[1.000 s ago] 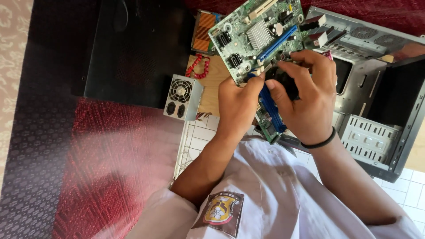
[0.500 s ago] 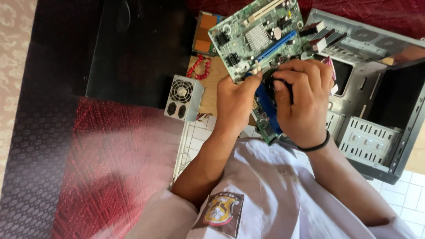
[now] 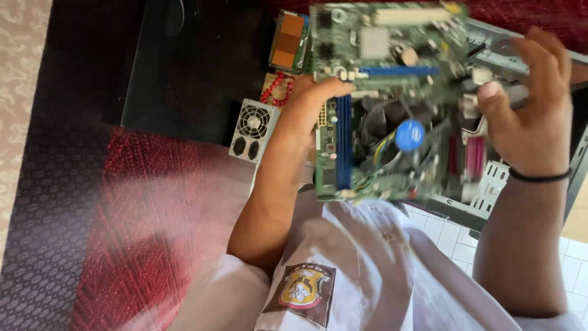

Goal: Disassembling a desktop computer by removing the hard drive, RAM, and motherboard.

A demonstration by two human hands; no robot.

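Gripping the green motherboard [image 3: 392, 104] by its edges, left hand [image 3: 306, 110] and right hand [image 3: 527, 116] stayed clamped; stiff, light, fragile—edges looked safest.

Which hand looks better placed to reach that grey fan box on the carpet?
Probably the left. The left hand grips the circuit board edge nearest the grey fan box; the right hand is across the board, by the metal case.

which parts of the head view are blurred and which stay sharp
Head view: the motherboard and right hand are smeared by motion blur; the left hand is softer too; the power supply unit and shirt badge are fairly crisp, in even daylight.
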